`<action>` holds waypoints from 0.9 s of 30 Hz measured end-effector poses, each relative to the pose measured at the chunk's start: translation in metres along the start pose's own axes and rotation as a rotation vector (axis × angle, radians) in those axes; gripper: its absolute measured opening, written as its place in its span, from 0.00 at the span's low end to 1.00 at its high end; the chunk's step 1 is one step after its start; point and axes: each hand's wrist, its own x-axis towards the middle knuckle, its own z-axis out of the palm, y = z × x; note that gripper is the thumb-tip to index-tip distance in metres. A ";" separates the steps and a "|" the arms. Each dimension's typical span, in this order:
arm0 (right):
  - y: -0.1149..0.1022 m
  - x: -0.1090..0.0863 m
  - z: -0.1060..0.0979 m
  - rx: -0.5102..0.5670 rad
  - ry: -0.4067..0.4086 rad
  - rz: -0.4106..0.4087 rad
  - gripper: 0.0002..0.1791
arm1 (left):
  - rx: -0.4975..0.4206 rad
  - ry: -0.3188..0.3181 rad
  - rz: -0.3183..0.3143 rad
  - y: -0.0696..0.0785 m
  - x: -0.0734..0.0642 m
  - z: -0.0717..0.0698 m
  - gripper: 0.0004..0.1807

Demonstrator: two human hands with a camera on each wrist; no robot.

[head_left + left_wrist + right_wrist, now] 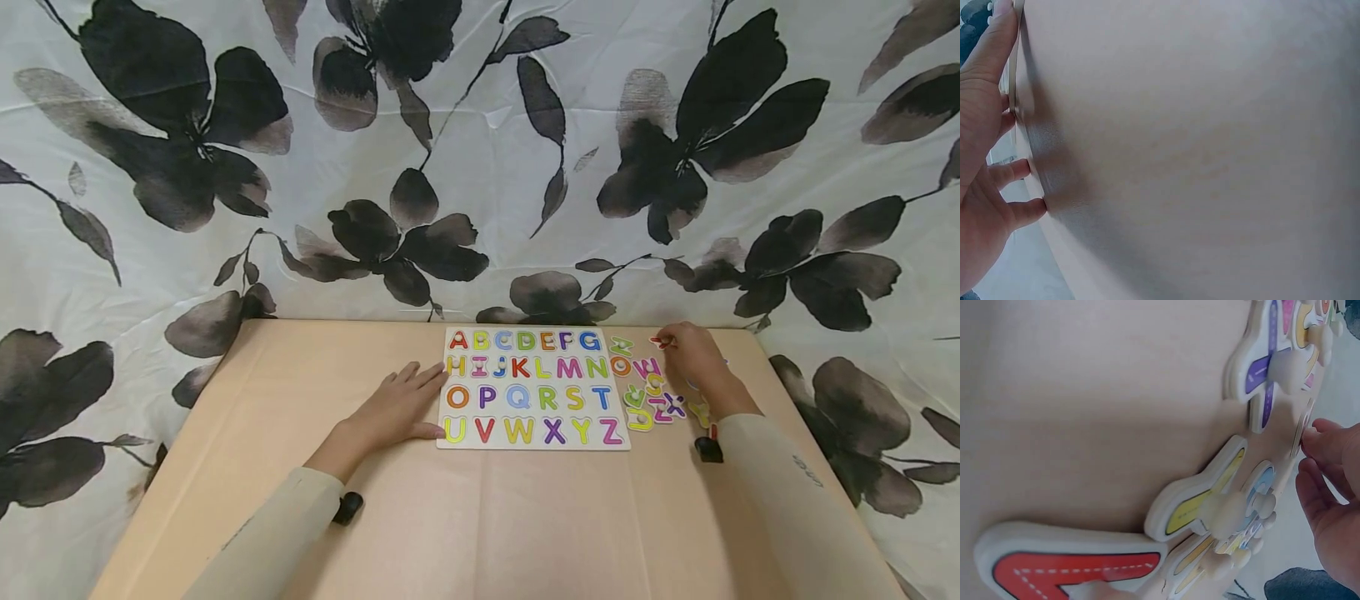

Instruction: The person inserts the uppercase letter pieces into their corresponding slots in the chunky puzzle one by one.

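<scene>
A white alphabet puzzle board with coloured letters A to Z lies flat on the table. My left hand rests at its left edge, fingers spread and the thumb at the lower left corner; the left wrist view shows fingertips against the tabletop beside the edge. Right of the board, my right hand pinches a small red letter piece, mostly hidden by the fingers. In the right wrist view the right hand has thumb and fingertip together at that piece's thin edge.
Loose knobbed letter pieces lie right of the board, among them an orange O, a purple X, a yellow Y and a red V. A flower-print cloth hangs behind the tan table.
</scene>
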 end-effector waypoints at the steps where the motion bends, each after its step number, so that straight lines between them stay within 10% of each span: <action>1: 0.000 -0.001 0.000 0.006 -0.005 0.010 0.14 | 0.000 -0.001 -0.001 0.000 0.000 0.000 0.57; 27: -0.040 -0.029 -0.008 0.096 -0.029 0.049 0.12 | -0.002 0.004 0.009 0.002 -0.004 -0.002 0.56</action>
